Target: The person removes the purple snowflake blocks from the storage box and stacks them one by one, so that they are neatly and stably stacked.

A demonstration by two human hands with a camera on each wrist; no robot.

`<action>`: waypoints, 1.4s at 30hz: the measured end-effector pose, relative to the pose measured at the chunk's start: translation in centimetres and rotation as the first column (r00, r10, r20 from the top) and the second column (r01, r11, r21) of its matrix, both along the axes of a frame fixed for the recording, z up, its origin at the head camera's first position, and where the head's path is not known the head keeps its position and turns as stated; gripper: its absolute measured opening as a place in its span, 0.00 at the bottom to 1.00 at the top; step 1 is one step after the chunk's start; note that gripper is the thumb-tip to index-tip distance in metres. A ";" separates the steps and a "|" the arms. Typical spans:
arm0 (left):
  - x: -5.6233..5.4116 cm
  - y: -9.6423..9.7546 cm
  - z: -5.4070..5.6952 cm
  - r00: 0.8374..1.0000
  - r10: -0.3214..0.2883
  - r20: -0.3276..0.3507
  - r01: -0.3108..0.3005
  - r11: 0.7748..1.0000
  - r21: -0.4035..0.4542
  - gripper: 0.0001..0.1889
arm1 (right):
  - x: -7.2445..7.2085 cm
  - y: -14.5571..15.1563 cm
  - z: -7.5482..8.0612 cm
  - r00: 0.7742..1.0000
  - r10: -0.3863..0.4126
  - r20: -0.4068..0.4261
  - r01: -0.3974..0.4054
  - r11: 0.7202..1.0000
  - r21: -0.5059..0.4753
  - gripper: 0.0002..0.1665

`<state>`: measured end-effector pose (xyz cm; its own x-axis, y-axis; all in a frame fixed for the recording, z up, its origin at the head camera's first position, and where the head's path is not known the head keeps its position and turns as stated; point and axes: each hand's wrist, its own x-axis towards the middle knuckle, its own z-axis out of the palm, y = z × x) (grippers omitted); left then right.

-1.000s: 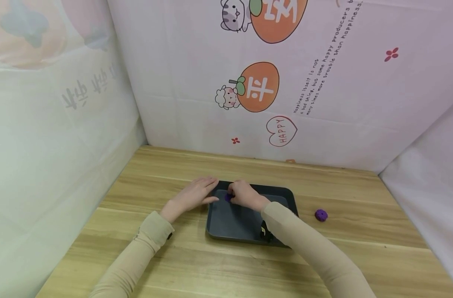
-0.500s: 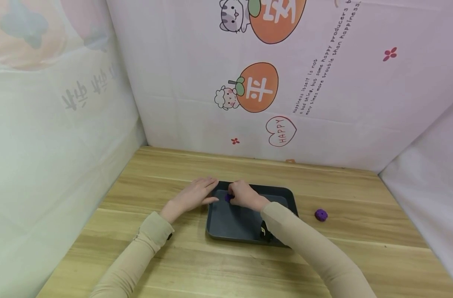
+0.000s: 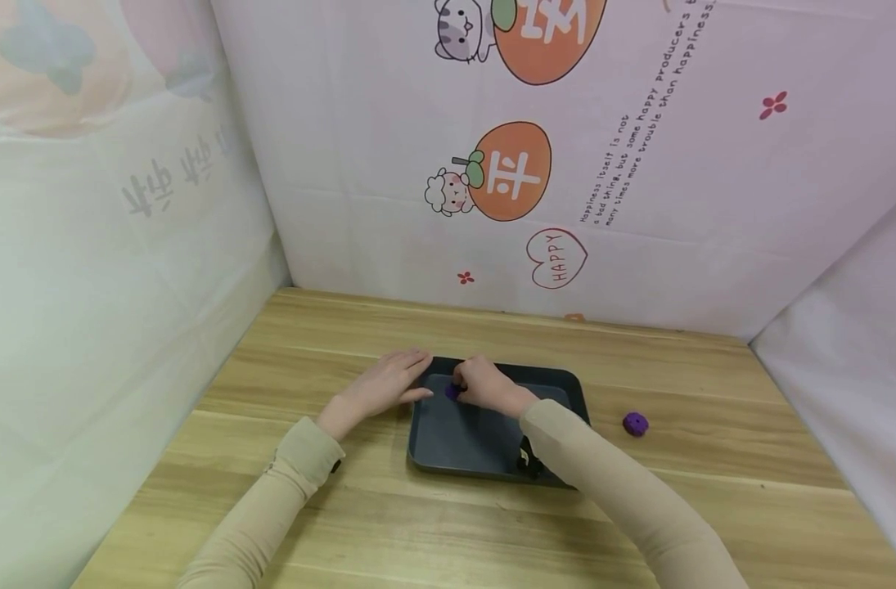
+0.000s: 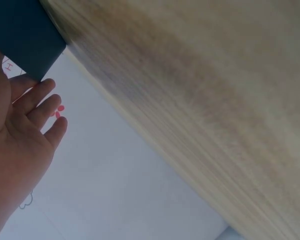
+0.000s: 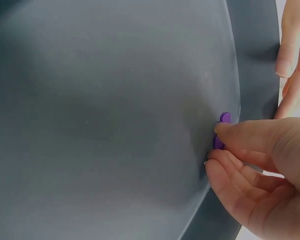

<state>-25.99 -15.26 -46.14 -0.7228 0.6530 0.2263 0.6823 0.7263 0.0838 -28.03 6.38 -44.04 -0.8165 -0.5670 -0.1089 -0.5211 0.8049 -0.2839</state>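
Note:
Near the far left corner of a dark grey rectangular tray (image 3: 448, 458), my right hand (image 3: 488, 384) pinches a small purple piece (image 5: 225, 118) between thumb and fingertips. The piece stands low over the tray floor, close to the side wall, and is partly hidden by the fingers. My left hand (image 3: 389, 384) rests at the same corner, its fingers fairly straight along the outside and its thumb at the rim. In the left wrist view, the left fingers (image 4: 40, 95) touch the tray's corner from outside.
A second purple piece (image 3: 635, 424), round with a scalloped edge, lies on the wooden table (image 3: 344, 523) right of the tray. White printed cloth (image 3: 389, 229) hangs behind the table and on both sides. A black wrist camera (image 3: 527, 460) sits under the right cuff.
Very little differs: the right hand and the purple piece have shifted slightly to the right. The left hand, the tray and the second purple piece stay in place.

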 end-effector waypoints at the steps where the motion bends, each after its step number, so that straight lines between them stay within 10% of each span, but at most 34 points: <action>1: 0.0 0.0 0.0 1.000 -0.001 -0.003 0.001 1.000 0.000 0.33 | 0.0 0.0 0.0 1.000 0.004 -0.001 -0.004 1.000 -0.004 0.12; 42: 0.0 0.0 0.0 1.000 -0.006 -0.004 0.006 1.000 0.006 0.34 | 0.2 3.2 0.4 1.000 0.016 0.013 -0.015 0.998 -0.066 0.08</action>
